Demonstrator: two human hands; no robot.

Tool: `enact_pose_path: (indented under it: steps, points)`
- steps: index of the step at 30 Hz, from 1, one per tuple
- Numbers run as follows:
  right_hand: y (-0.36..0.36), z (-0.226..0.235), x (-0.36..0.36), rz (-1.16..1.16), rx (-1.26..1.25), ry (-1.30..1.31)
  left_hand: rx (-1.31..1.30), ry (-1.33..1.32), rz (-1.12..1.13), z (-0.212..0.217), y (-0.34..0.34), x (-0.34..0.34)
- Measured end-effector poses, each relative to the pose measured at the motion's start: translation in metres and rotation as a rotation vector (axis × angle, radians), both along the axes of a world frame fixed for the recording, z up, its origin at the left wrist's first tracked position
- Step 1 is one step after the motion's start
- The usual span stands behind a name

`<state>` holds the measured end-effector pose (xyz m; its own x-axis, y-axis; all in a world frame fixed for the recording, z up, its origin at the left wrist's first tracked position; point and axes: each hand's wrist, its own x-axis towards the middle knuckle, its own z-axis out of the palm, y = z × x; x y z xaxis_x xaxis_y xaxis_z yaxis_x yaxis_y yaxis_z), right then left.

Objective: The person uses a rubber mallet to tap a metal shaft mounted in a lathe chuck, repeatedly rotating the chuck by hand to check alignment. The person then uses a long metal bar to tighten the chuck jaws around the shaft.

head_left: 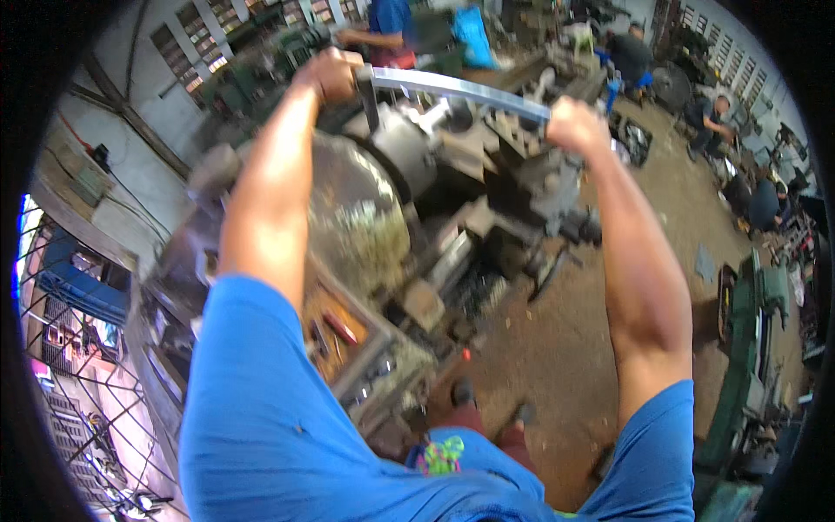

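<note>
Both arms reach forward over a lathe. A long, straight silvery metal bar spans between my hands, bowed by the lens. My left hand is closed round the head of a chuck key, where the bar begins. The key's dark shank points down toward the round metal chuck; whether it is seated there I cannot tell. My right hand is wrapped in a fist round the bar's far right end. Just left of the chuck is the large, worn, rounded lathe headstock cover.
Nearer me, a wooden tray holds several tools, including a red-handled one. The lathe carriage lies below the bar. Other people work at the right and far side. A green machine stands at right; window grating is at left.
</note>
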<state>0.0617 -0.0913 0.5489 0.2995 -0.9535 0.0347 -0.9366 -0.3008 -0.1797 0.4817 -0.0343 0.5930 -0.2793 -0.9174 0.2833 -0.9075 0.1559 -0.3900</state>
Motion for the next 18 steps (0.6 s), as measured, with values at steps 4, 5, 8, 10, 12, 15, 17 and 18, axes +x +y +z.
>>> enact_pose_path:
  steps: [4, 5, 8, 10, 12, 15, 17, 18]
  points:
    - [0.0, 0.007, 0.003, -0.027, -0.07, -0.003, 0.092, 0.097, 0.286, 0.002, 0.009, -0.021]
    - [-0.006, 0.005, 0.002, -0.022, -0.079, -0.014, 0.108, 0.184, 0.356, 0.005, 0.009, -0.027]
    - [-0.023, -0.021, -0.015, 0.084, -0.103, -0.007, 0.257, 0.15, 0.378, 0.013, 0.009, -0.038]
    - [-0.045, -0.037, -0.038, 0.127, -0.089, 0.033, 0.25, 0.221, 0.392, 0.017, 0.013, -0.039]
    - [-0.065, -0.056, -0.08, 0.111, -0.137, 0.001, 0.27, 0.204, 0.426, 0.014, 0.02, -0.043]
    - [-0.089, -0.088, -0.162, 0.13, -0.166, 0.026, 0.134, 0.322, 0.264, 0.0, 0.033, -0.062]
    - [-0.099, -0.117, -0.219, 0.006, -0.086, 0.057, 0.092, 0.355, 0.196, -0.014, 0.042, -0.086]
    - [-0.099, -0.136, -0.245, -0.014, -0.068, 0.081, 0.076, 0.314, 0.113, -0.016, 0.044, -0.098]
